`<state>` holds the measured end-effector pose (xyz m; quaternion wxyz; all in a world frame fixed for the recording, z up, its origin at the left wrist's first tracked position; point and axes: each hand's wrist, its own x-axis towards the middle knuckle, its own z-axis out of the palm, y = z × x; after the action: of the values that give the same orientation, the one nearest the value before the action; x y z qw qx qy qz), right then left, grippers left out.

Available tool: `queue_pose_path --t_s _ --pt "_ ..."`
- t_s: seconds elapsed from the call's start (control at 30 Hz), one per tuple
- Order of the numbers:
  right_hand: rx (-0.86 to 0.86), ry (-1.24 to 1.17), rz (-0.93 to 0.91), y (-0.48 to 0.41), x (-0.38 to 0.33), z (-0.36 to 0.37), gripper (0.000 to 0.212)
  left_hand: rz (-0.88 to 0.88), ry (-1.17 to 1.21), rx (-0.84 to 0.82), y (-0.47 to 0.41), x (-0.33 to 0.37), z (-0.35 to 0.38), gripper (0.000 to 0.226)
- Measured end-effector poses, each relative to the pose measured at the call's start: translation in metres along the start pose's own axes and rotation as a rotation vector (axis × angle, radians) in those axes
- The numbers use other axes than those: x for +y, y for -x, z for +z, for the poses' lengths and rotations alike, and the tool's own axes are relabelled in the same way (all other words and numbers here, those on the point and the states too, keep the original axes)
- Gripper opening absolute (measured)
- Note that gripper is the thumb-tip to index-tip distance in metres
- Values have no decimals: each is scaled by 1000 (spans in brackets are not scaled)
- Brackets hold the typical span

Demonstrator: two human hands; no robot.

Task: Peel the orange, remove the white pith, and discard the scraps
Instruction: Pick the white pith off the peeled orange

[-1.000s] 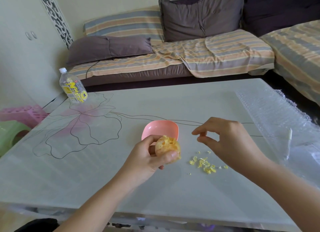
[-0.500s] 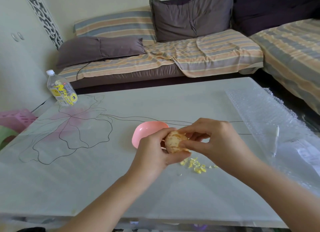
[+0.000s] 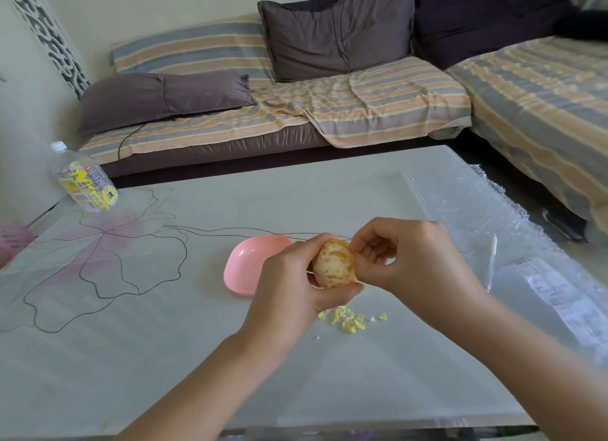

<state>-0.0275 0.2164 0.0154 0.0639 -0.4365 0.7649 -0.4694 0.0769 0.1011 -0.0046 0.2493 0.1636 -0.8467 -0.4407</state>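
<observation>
Head view: the orange (image 3: 333, 264) is held above the table (image 3: 197, 358), between both hands, just right of a pink bowl (image 3: 250, 263). The fruit looks mostly peeled; pale segments with whitish streaks face the camera, and a strip of deeper orange shows along its top edge. The left hand (image 3: 289, 286) grips it from the left and below, fingers curled round the far side and thumb pressed against the lower front. The right hand (image 3: 414, 259) meets the fruit at its upper right, fingers curled in; thumb and forefinger tips are pressed together against the surface in a pinch. Whether a strand of pith sits between them cannot be told. A small cluster of yellow scraps (image 3: 348, 319) lies on the table directly under the hands, with one stray fleck a little nearer the camera. The bowl rests on the table, partly hidden behind the left hand; the visible part of its inside holds nothing. The tabletop is pale with a line-drawn pink flower on its left half. A plastic bottle (image 3: 84, 180) with a yellow label stands at the far left corner. A sheet of bubble wrap (image 3: 477, 210) covers the right edge, with a printed label (image 3: 559, 295) on it. A striped sofa (image 3: 362, 111) with dark cushions (image 3: 335, 29) runs behind the table.
</observation>
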Motion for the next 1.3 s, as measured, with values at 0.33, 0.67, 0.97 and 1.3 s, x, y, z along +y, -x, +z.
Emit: queue_pose_path --t_s 0.33,0.67,0.97,1.3 --pt "-9 64 -27 1 -2 -9 15 -45 71 -19 -1 4 5 32" --pt "-80 57 -46 2 -5 -10 20 -94 63 40 -3 4 -2 28" --pt "-26 -45 -125 1 5 -11 21 -106 86 18 0 7 -10 40" --pt "-162 18 -204 1 7 -17 17 68 -112 -55 1 4 -14 49"
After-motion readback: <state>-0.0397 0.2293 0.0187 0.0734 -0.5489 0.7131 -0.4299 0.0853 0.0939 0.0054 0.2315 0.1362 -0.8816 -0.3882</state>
